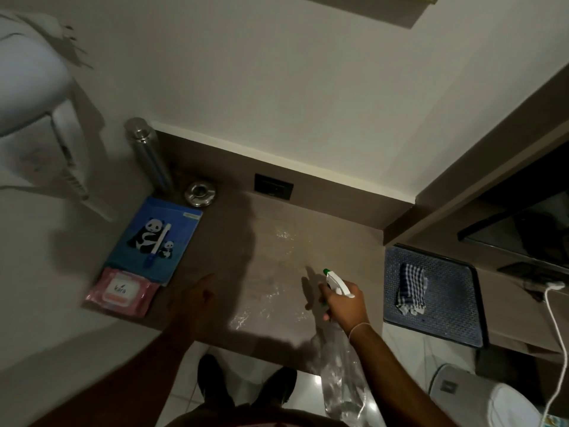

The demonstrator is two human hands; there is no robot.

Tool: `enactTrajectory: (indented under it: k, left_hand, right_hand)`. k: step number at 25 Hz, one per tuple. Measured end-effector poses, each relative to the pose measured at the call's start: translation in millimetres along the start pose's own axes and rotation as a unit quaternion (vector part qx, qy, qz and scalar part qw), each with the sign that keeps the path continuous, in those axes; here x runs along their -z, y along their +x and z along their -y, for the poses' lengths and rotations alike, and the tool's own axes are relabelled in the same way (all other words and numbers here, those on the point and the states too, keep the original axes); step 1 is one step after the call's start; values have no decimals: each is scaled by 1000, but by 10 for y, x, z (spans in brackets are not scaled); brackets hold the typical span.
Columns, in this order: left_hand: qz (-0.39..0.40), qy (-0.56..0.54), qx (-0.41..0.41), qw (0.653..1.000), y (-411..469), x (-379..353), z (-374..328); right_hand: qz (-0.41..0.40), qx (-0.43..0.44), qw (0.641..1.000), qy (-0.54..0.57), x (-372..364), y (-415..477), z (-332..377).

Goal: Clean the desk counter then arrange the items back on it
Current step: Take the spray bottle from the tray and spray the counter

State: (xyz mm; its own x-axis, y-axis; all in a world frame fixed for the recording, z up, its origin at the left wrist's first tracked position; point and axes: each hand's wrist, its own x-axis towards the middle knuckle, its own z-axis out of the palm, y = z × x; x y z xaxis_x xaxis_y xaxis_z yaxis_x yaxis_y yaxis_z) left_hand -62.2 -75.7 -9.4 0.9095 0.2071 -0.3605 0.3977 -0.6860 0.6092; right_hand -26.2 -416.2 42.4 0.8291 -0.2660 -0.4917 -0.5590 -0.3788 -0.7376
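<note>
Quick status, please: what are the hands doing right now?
Right hand grips clear spray bottle, nozzle over wet brown counter. Left hand open, empty. Panda notebook, pink wipes pack remain at left.

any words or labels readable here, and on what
"kara": on the pink wipes pack, as best it reads.
Pale label strip at the top corner of the panda notebook: too small to read.
Spray bottle in the right hand: no label readable.
Wall socket and steel bottle: no text seen.
</note>
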Motion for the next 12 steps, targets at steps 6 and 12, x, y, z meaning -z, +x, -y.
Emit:
enactTrajectory:
  k: [6,12]
  left_hand:
    - [-35,44,30,998,-118,122,179]
    - [-94,68,99,988,-238,257,343]
  right_hand:
    - [51,22,997,-49,-189,-94,262]
    - [184,36,975,-117,-651,-507,419]
